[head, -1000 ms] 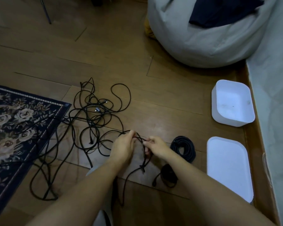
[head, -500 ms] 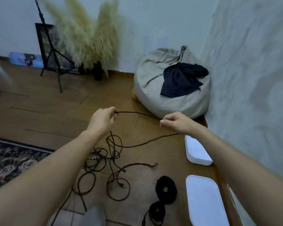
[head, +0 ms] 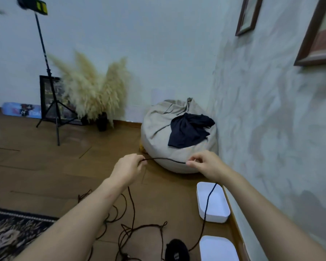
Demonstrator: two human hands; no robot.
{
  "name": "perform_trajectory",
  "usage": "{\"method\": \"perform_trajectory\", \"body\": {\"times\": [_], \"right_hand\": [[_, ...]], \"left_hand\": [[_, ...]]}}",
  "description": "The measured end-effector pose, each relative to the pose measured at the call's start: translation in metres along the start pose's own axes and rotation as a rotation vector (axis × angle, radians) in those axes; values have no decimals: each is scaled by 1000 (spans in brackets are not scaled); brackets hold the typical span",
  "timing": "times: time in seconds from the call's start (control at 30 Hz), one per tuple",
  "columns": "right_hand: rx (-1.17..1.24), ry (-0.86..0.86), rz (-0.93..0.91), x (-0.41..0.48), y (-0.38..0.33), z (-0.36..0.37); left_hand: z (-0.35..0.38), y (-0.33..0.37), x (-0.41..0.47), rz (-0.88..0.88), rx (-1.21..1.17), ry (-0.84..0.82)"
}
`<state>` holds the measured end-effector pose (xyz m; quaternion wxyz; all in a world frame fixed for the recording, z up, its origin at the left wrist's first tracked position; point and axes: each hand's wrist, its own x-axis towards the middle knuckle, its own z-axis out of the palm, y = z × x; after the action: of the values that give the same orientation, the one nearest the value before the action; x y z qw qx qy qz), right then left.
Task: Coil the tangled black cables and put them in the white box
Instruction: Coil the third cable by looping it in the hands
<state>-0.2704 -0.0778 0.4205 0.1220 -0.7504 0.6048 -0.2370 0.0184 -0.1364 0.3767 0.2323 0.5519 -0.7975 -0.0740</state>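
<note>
Black cables (head: 127, 231) mostly lie tangled on the floor below the fingers (head: 193, 163) — left hand (head: 127, 167) and right hand (head: 207, 164) pinch one strand (head: 166, 159); one coiled bundle (head: 176, 249) done, white box (head: 213, 218) apparently empty.

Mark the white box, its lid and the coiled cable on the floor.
white box (head: 214, 217): head view, near outer wall.
lid (head: 217, 248): head view, flat top surface.
coiled cable (head: 177, 247): head view, top of the black bundle.

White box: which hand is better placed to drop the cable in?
Probably the right hand: it pinches the cable just beyond the white box, and the cable hangs across it. The left hand holds it farther left.
</note>
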Motion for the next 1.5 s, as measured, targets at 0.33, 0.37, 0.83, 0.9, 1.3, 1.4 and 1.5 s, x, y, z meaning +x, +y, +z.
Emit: {"method": "perform_trajectory", "body": {"times": [0.33,0.37,0.83,0.9,1.3,1.4,1.5], "right_hand": [[-19,50,-60,6,-7,10],[-29,50,-57,6,-1,9],[-27,133,36,1,-6,5],[87,-26,62,-3,-11,10],[193,-74,95,-13,-11,15],[323,-152,41,-12,-31,26],[136,8,-10,-7,-31,33]], "left_hand": [[2,30,14,47,-156,120],[0,21,14,27,-153,139],[-13,4,-3,88,-256,16],[-13,8,-3,120,-263,28],[-8,9,-4,94,-333,-72],[0,37,-5,182,-331,-36],[6,47,-5,204,-351,-57]]}}
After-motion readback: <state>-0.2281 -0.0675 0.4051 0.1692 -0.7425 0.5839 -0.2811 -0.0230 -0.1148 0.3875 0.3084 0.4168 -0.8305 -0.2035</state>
